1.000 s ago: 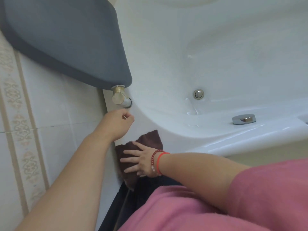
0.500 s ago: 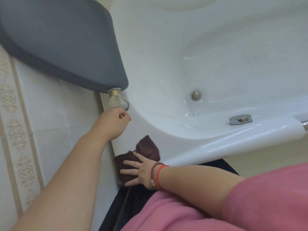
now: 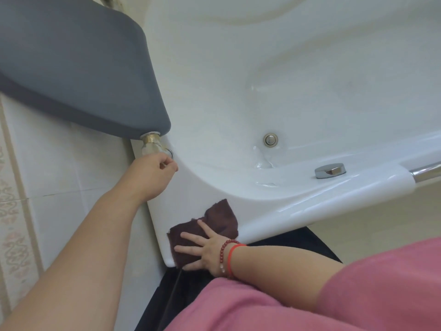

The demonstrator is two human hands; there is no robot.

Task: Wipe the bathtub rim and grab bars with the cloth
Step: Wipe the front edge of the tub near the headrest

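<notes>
Right hand (image 3: 201,249) flat, fingers spread, pressing dark brown cloth (image 3: 210,229) on near corner of white bathtub rim (image 3: 298,209). Left hand (image 3: 152,175) curled loosely, resting on rim just below brass fitting (image 3: 149,144) under grey cushion (image 3: 71,68); grasping nothing visible. Chrome grab bar (image 3: 427,172) at far right.

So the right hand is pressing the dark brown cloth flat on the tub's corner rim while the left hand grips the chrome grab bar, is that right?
Not quite. The head view shows the left hand by the brass fitting under the grey pad, not on the chrome grab bar. The right hand does press the dark brown cloth flat on the corner rim.
</notes>
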